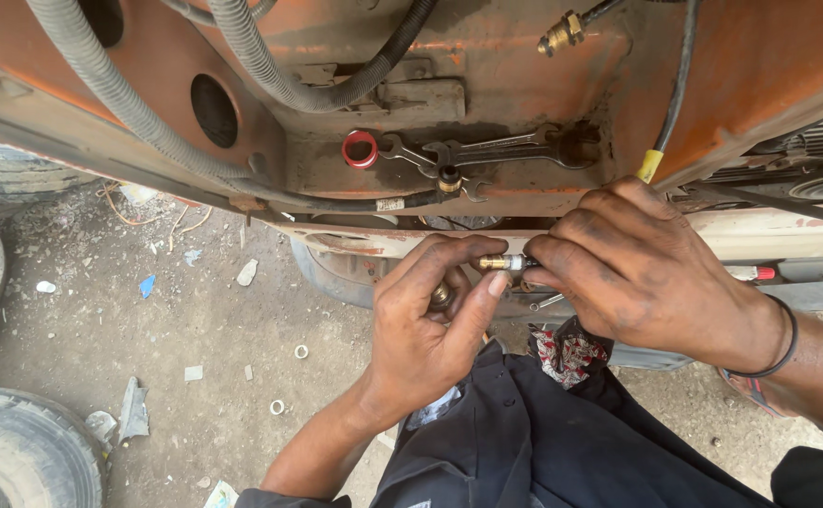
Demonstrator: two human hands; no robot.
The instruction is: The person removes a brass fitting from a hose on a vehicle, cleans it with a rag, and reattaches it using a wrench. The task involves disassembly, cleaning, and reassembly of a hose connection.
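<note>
My left hand (430, 320) and my right hand (637, 268) meet in front of a rusty orange vehicle frame (759, 66). Between the fingertips of both hands sits a small brass fitting (501, 262) with a silvery end. My left thumb and forefinger pinch its brass end, and another brass piece (440, 296) shows inside that palm. My right fingers close over the silvery end. A black band circles my right wrist.
On the frame ledge lie two spanners (487, 150) and a red ring (360, 149). Corrugated hoses (148, 122) and a black cable run across the frame. Tyres (25, 461) lie at the left on littered dirt ground. A patterned rag (569, 353) rests on my dark clothing.
</note>
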